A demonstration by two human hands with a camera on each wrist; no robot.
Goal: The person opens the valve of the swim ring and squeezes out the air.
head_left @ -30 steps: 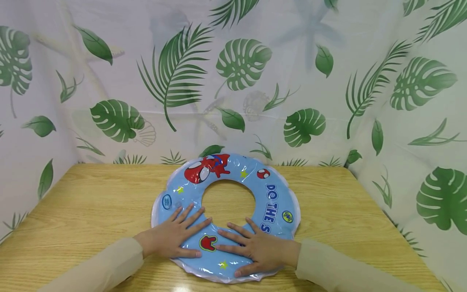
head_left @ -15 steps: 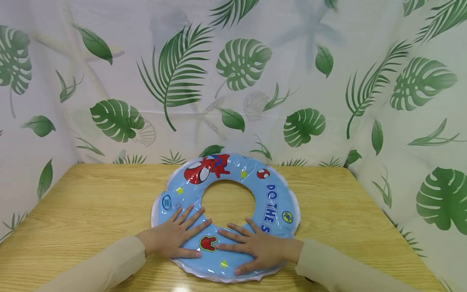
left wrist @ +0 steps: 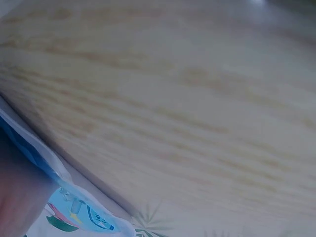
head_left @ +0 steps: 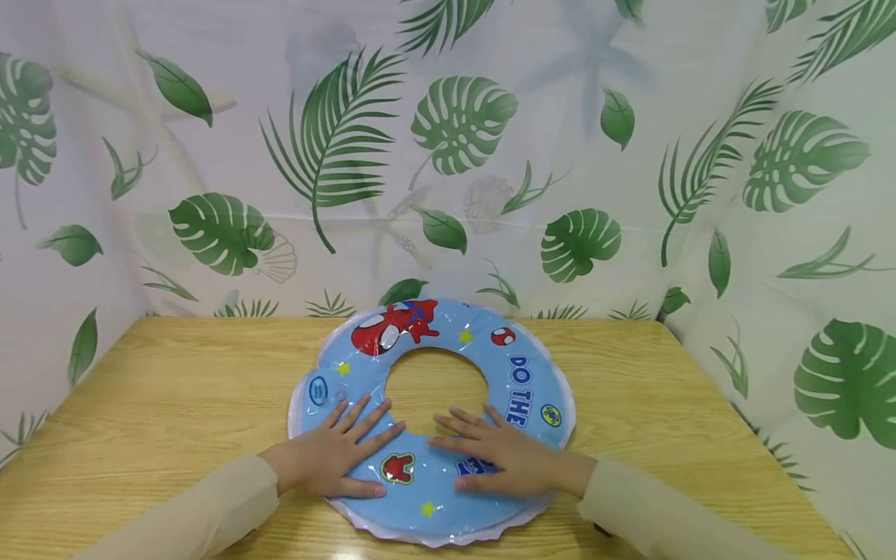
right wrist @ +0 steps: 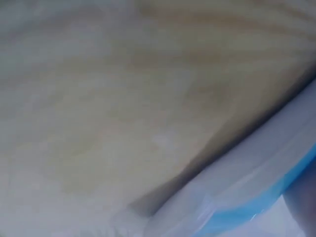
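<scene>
A blue inflatable swim ring [head_left: 434, 513] with a white wavy edge lies on the wooden table, printed with a red cartoon figure, yellow stars and lettering. On its front left part rests my left hand [head_left: 336, 457], palm down with fingers spread. My right hand [head_left: 511, 459] lies over the front right part, fingers extended toward the hole and thumb apart. In the left wrist view, part of the ring [left wrist: 74, 202] shows beside the blurred hand [left wrist: 19, 192]. The right wrist view catches the ring's pale edge [right wrist: 222, 182] and a sliver of hand [right wrist: 302, 197].
The wooden table [head_left: 189, 389] extends on both sides of the ring. Behind it and along both sides hangs a white curtain [head_left: 490, 257] printed with green leaves. Beige sleeves [head_left: 203, 513] cover both forearms.
My right hand has shifted slightly away from me on the ring, and its thumb has drawn up from the front edge. The left hand stays in place.
</scene>
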